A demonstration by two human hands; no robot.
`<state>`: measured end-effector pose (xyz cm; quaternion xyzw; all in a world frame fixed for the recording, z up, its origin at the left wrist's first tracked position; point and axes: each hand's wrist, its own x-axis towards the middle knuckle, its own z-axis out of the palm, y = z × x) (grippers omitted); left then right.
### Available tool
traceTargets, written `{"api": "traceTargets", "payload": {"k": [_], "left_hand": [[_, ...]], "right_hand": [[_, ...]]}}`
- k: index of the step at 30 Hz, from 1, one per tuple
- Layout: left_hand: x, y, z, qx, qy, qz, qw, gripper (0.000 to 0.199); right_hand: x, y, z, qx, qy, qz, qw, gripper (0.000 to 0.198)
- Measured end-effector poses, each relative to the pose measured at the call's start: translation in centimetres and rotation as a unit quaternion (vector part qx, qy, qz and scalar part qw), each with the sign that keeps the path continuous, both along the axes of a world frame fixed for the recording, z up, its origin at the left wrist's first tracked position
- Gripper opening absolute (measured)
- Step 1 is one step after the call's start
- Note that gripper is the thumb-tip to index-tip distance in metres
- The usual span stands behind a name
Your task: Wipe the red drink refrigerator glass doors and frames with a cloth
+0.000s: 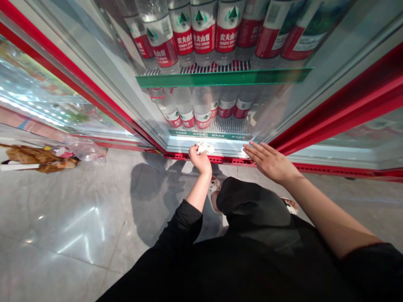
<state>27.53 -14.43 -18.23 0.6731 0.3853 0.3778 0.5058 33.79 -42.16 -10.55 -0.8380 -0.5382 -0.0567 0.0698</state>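
My left hand (200, 161) is closed on a crumpled white tissue (206, 147) with faint yellowish marks. It is at the white bottom ledge (226, 145) of an upright drinks fridge, just above the red front edge. To the right, my right hand (267, 161) is open, palm down, its fingers stretched toward the ledge's right end beside the red door frame (315, 121). Whether its fingertips press on the ledge, I cannot tell. Behind the ledge, water bottles (202, 107) with red and white labels stand on the lower rack.
Above, a green-edged shelf (223, 78) carries more large water bottles (204, 31). A second glass-fronted fridge (63, 92) adjoins on the left. On the grey tiled floor (78, 218) lie a brown patterned item (40, 158) and clear plastic (86, 149).
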Motion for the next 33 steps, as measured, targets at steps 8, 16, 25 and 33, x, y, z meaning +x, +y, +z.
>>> {"api": "traceTargets", "payload": {"k": [8,16,25,33], "left_hand": [[0.5,-2.6,-0.6,-0.015,0.018,0.008,1.000,0.028],[1.9,-8.7,-2.0,-0.050,0.054,-0.056,0.996,0.038],[1.7,-8.5,0.4,-0.035,0.008,-0.066,0.997,0.033],[2.0,-11.9,-1.4,-0.050,0.023,-0.094,0.994,0.031]], "right_hand": [[-0.2,-2.7,-0.2,0.002,0.011,-0.029,1.000,0.088],[-0.6,-3.3,1.5,0.023,-0.047,-0.023,0.998,0.069],[-1.8,-4.7,2.6,0.023,-0.092,-0.040,0.995,0.046],[-1.7,-6.0,1.1,0.017,-0.081,-0.036,0.996,0.050]]}}
